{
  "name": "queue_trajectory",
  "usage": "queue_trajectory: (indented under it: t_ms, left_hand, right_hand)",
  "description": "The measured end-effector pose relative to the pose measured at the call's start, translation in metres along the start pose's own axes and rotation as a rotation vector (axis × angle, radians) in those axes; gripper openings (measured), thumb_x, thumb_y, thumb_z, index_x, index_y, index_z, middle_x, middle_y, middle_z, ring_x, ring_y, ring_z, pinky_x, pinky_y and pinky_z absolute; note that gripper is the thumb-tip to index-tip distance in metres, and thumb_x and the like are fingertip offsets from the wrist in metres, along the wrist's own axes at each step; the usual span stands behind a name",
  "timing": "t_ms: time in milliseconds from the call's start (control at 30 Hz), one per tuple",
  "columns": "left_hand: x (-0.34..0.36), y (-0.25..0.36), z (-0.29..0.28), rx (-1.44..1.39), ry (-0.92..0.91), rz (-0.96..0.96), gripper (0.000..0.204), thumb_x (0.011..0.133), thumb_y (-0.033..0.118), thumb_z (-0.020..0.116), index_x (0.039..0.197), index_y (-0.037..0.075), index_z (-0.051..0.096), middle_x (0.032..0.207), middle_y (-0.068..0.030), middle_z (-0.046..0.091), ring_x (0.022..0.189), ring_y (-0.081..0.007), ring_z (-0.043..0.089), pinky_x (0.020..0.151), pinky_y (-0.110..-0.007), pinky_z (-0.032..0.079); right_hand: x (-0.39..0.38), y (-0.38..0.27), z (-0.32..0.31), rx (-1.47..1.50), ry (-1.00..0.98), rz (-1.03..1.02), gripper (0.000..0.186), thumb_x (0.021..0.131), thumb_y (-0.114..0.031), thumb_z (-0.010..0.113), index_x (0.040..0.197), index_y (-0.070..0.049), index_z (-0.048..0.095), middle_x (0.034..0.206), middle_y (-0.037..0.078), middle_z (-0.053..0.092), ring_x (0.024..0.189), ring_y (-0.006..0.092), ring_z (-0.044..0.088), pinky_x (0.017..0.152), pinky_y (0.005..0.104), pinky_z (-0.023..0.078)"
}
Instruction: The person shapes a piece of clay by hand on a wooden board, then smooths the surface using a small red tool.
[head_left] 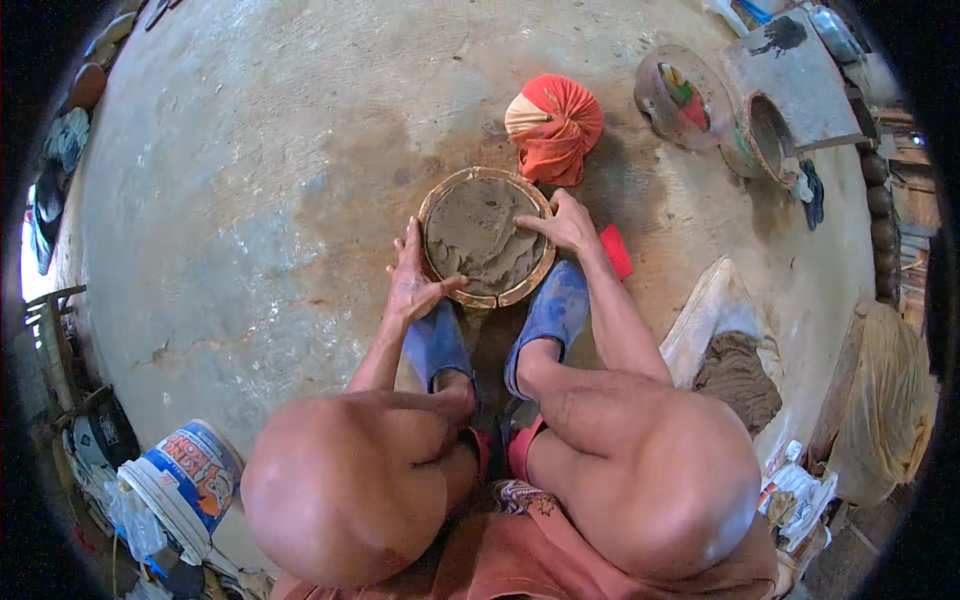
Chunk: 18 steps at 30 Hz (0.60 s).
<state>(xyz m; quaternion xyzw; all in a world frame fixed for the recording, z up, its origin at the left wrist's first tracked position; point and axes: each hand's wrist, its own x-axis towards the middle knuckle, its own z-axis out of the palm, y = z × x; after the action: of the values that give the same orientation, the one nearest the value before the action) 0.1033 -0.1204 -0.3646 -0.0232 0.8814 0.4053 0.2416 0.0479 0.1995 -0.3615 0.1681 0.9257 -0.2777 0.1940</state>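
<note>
A round, shallow mould (515,293) with a tan rim lies on the floor between my feet, filled with wet grey-brown clay (475,225) whose surface is rough and ridged. My left hand (410,283) wraps the mould's left side, fingers along the outside and thumb over the near rim onto the clay. On the far right side, my right hand (568,226) grips the rim, its thumb pressed on the clay. Just beyond the mould sits a knotted orange-red cloth bundle (560,130); what is inside is hidden. A small red piece (616,252) lies beside my right wrist.
My blue shoes (437,342) stand close to the mould. At right, a clay heap (742,385) rests on a whitish sack (690,325). Two rounded pots (665,105) and a grey board (800,85) are at the far right. A bucket (195,470) lies tilted at near left.
</note>
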Motion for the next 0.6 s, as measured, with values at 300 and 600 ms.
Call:
queue_trajectory:
  t_ms: [300, 600]
  left_hand:
    - [0.0, 0.019, 0.001, 0.077, 0.29, 0.004, 0.115, 0.061, 0.05, 0.099, 0.155, 0.005, 0.05, 0.127, -0.0207, 0.065, 0.126, -0.0389, 0.059, 0.108, -0.051, 0.047]
    - [-0.002, 0.021, -0.006, 0.043, 0.111, -0.042, 0.143, 0.058, 0.061, 0.097, 0.164, 0.003, 0.022, 0.16, -0.0262, 0.035, 0.149, -0.0476, 0.031, 0.119, -0.057, 0.035]
  right_hand:
    - [0.006, 0.002, -0.005, 0.083, -0.018, 0.043, 0.075, 0.066, -0.067, 0.091, 0.099, -0.002, 0.075, 0.106, 0.023, 0.077, 0.099, 0.0353, 0.074, 0.088, 0.044, 0.056]
    - [-0.032, 0.017, 0.0, 0.372, -0.169, -0.081, 0.09, 0.065, -0.06, 0.096, 0.126, 0.0, 0.065, 0.121, 0.021, 0.073, 0.109, 0.0354, 0.071, 0.1, 0.0453, 0.054]
